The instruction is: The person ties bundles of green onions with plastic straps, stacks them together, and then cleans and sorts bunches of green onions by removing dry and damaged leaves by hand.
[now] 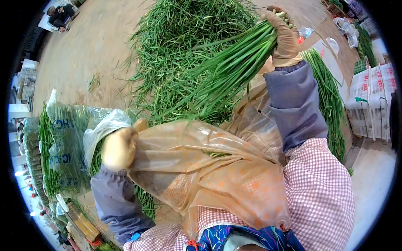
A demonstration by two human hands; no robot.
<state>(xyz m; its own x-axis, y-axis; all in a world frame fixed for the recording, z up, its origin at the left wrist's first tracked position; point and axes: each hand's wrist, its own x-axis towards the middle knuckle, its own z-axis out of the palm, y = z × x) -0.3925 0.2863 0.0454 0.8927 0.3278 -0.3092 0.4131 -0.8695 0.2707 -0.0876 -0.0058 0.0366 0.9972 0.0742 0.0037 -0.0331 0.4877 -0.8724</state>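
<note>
My right hand [284, 37], in a tan glove, is raised at the upper right and closed round the pale stem ends of a bunch of chives [238, 62]. The long green leaves hang down to the left, over a large heap of loose green leaves [180, 54] on the floor. My left hand [119, 148], in a pale glove, is at the lower left beside the translucent plastic apron [209, 163] across my lap. It is smeared by motion and its fingers are hard to make out. A few green leaves [218, 154] lie on the apron.
Plastic-wrapped bundles of greens [67, 142] stand at the left. More long chives [326, 92] lie by my right arm, near a white plastic crate [370, 104]. A wooden piece [81, 221] is at the lower left. Another person [60, 16] sits at the far upper left.
</note>
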